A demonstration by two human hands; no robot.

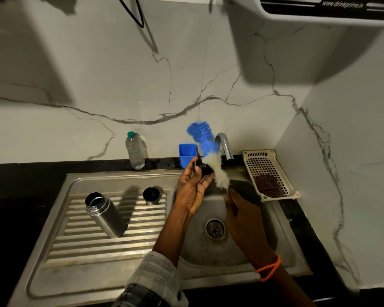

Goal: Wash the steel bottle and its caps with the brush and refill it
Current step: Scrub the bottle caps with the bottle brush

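Small black cap scrubbed over the steel sink basin (248, 251).

Left hand (192, 190) pinches the small black cap (205, 169) in its fingertips; right hand (242, 209) grips the handle of the blue-and-white bristle bottle brush (208, 151), bristles against the cap. Open cylindrical steel bottle (105, 213) and round steel outer cap (151, 195) stand on the ribbed drainboard (75, 240), well apart from the hands.

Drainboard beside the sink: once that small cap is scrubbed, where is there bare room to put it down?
The ribbed drainboard is bare between the steel bottle and the basin, and along its front edge. Left of the bottle is also free. The back right is crowded: steel cap, blue cup, tap and basket with its scrubber.
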